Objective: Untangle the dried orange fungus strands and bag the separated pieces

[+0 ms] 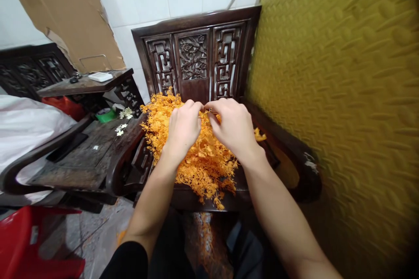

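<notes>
A large heap of orange, finely branched sprigs (209,170), which look like plastic flower parts, lies on the seat of a dark carved wooden chair (193,89). Above the heap, my left hand (185,128) is closed, thumb against fingers. My right hand (232,126) is closed in a pinch facing it, and the fingertips of both hands nearly meet. Between them shows a small bit of orange, apparently part of a sprig; the fingers hide most of it. A few orange pieces (260,135) lie to the right of my right hand.
A yellow textured foam mat (334,74) stands upright close on the right. To the left are a wooden side table (81,83), a roll of green tape (105,115), small white flower pieces (121,129), a dark phone-like slab (67,147) and a red plastic stool (19,239).
</notes>
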Available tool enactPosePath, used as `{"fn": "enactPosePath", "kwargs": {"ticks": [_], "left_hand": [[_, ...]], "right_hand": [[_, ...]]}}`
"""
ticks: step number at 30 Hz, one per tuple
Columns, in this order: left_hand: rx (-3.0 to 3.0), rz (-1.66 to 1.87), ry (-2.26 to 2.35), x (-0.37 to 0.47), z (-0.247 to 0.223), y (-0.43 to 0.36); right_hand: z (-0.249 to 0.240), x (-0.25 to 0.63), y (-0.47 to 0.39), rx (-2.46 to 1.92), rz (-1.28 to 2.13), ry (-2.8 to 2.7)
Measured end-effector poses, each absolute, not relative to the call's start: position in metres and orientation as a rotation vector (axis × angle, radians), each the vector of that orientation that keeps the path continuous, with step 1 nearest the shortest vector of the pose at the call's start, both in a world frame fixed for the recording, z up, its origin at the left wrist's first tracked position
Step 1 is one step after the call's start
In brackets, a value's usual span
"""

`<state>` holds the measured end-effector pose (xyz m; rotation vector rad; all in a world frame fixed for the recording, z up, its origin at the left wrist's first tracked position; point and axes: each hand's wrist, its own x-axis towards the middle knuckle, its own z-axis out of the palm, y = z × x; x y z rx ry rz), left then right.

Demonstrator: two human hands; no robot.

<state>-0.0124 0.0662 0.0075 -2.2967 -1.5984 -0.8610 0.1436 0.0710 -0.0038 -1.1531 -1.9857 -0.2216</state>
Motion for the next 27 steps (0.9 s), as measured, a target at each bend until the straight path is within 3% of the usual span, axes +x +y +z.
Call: {"fn": "enactPosePath", "kwargs": {"ticks": [8, 16, 27], "left_hand": [[-2.0, -0.755, -1.811, -0.003, 0.004, 0.056], [-2.35, -1.344, -1.92, -0.005, 0.003, 0.076], [-2.217, -0.723, -1.84, -0.004, 0.007, 0.064]], "right_hand": [[-0.011, 0.146, 0.073, -1.283, -0.3, -1.837], [-0.01, 0.148, 0.083, -1.238, -0.181, -1.656], [-0.018, 0.164, 0.092, -1.153, -0.273, -1.667]]}}
